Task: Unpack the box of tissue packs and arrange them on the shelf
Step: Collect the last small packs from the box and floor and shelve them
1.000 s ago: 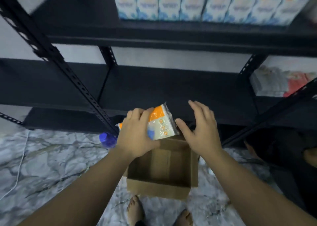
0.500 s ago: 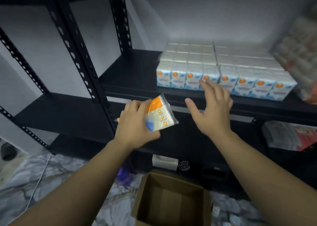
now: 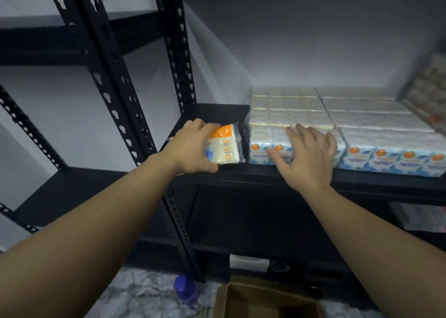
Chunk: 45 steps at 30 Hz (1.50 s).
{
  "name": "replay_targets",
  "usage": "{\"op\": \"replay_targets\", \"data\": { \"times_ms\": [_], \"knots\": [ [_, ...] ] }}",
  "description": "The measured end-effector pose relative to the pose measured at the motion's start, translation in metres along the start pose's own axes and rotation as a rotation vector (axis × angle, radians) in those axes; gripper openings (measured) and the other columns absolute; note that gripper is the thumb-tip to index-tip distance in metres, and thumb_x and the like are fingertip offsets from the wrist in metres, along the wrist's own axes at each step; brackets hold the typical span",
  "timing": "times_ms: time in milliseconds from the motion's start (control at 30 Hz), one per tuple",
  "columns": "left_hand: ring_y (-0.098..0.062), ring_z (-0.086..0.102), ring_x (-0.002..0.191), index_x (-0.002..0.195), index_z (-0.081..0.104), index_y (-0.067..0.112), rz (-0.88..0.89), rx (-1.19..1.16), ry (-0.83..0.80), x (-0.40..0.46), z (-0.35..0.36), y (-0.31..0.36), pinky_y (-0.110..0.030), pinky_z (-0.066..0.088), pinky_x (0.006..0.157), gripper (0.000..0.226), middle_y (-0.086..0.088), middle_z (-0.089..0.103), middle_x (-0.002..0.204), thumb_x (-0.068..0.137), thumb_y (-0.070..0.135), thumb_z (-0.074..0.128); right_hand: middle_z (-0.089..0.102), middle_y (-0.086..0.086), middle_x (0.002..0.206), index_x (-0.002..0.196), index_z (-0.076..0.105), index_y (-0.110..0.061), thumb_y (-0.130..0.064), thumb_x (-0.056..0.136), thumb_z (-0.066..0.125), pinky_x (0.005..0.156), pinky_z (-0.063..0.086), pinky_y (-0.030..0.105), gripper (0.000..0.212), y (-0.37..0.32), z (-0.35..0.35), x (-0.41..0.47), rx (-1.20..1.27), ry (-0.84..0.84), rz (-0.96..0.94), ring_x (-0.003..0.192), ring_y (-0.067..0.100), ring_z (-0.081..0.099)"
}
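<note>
Tissue pack (image 3: 226, 146), orange-topped, sits gripped in the left hand (image 3: 193, 148) at the black shelf (image 3: 265, 172) edge, just at 9 o'clock of the stacked packs (image 3: 362, 134). Right hand (image 3: 309, 156) rests flat, fingers spread, on those packs. Cardboard box (image 3: 263, 300) stands open on marble floor (image 3: 135, 293) at 6 o'clock; grey wall (image 3: 313, 40) behind.

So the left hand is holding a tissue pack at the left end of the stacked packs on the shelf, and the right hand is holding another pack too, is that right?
Not quite. The head view shows the right hand holding nothing: it lies open, fingers spread, over the front row of stacked packs. The rest stands: the left hand holds a tissue pack at the left end of the packs on the shelf.
</note>
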<state>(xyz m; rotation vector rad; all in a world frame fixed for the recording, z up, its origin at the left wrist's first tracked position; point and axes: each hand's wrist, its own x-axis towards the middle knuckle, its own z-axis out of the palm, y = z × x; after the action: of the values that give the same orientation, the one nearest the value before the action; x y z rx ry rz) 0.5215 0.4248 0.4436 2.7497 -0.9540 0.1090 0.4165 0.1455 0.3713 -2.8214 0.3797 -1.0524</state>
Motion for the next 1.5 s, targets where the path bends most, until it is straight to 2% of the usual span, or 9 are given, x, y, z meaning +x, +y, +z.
{"op": "replay_targets", "data": {
  "times_ms": [133,200,300,433,533,833,1000,1100,1500],
  "knots": [
    [-0.027,0.038,0.132,0.161,0.028,0.027,0.003,-0.014,-0.157,0.022,0.004,-0.019,-0.043,0.038,0.110,0.109,-0.003,0.044,0.143,0.069,0.045,0.084,0.053,0.005,0.151,0.145,0.055,-0.022,-0.074,0.095,0.044,0.124,0.012,0.054,0.073,0.001,0.002,-0.001,-0.046,0.015,-0.006,0.141,0.029,0.041],
    [-0.030,0.035,0.142,0.164,0.024,0.026,0.016,-0.025,-0.215,0.026,0.006,-0.024,-0.052,0.027,0.122,0.112,-0.005,0.041,0.154,0.068,0.053,0.076,0.053,0.005,0.151,0.145,0.055,-0.022,-0.073,0.095,0.044,0.124,0.012,0.054,0.073,0.001,0.003,-0.001,-0.053,0.015,-0.008,0.141,0.029,0.041],
    [-0.030,0.021,0.156,0.165,0.016,0.029,-0.006,0.044,-0.204,0.020,0.019,-0.021,-0.057,0.011,0.127,0.109,-0.007,0.026,0.169,0.078,0.073,0.065,0.053,0.005,0.151,0.144,0.056,-0.022,-0.073,0.094,0.044,0.124,0.014,0.055,0.072,0.001,0.006,-0.001,-0.051,0.025,-0.008,0.141,0.029,0.041],
    [-0.035,0.005,0.160,0.166,0.004,0.035,-0.094,0.155,-0.150,0.010,0.048,-0.010,-0.061,0.000,0.126,0.105,-0.012,0.009,0.173,0.081,0.095,0.019,0.053,0.004,0.150,0.143,0.057,-0.022,-0.073,0.093,0.045,0.123,0.016,0.056,0.072,0.002,0.007,0.000,-0.053,0.038,-0.012,0.139,0.028,0.042],
    [-0.035,0.005,0.160,0.165,0.005,0.036,-0.097,0.167,-0.113,0.018,0.056,-0.014,-0.061,0.000,0.127,0.103,-0.011,0.010,0.173,0.081,0.094,0.007,0.054,0.004,0.149,0.143,0.057,-0.023,-0.073,0.093,0.045,0.123,0.017,0.054,0.072,0.002,0.008,0.000,-0.051,0.045,-0.012,0.138,0.028,0.043],
    [-0.031,0.001,0.160,0.165,0.007,0.040,-0.020,0.170,-0.148,0.060,0.049,-0.027,-0.060,-0.004,0.127,0.090,-0.010,0.007,0.174,0.089,0.087,0.020,0.057,0.004,0.146,0.141,0.060,-0.022,-0.073,0.092,0.046,0.122,0.020,0.053,0.071,0.003,0.009,0.001,-0.054,0.063,-0.017,0.136,0.027,0.044],
    [-0.038,0.007,0.159,0.165,0.011,0.040,-0.155,0.205,-0.012,0.050,0.057,-0.016,-0.062,0.001,0.126,0.086,-0.017,0.014,0.171,0.090,0.083,0.010,0.057,0.003,0.146,0.141,0.060,-0.023,-0.073,0.091,0.047,0.121,0.020,0.053,0.072,0.004,0.009,0.002,-0.062,0.052,-0.018,0.136,0.027,0.045],
    [-0.042,0.003,0.158,0.165,0.005,0.039,-0.227,0.213,-0.056,0.044,0.063,-0.015,-0.065,-0.001,0.125,0.092,-0.019,0.008,0.172,0.087,0.088,0.008,0.056,0.003,0.147,0.142,0.059,-0.023,-0.074,0.091,0.045,0.121,0.020,0.053,0.073,0.002,0.007,0.002,-0.069,0.035,-0.015,0.137,0.026,0.044],
    [-0.040,-0.002,0.159,0.165,0.008,0.038,-0.225,0.136,-0.121,0.104,0.061,-0.031,-0.068,-0.007,0.123,0.091,-0.015,0.004,0.173,0.089,0.087,0.015,0.057,0.003,0.146,0.140,0.061,-0.023,-0.074,0.091,0.046,0.121,0.022,0.054,0.072,0.002,0.007,0.003,-0.073,0.032,-0.006,0.136,0.028,0.047]
  ]
}}
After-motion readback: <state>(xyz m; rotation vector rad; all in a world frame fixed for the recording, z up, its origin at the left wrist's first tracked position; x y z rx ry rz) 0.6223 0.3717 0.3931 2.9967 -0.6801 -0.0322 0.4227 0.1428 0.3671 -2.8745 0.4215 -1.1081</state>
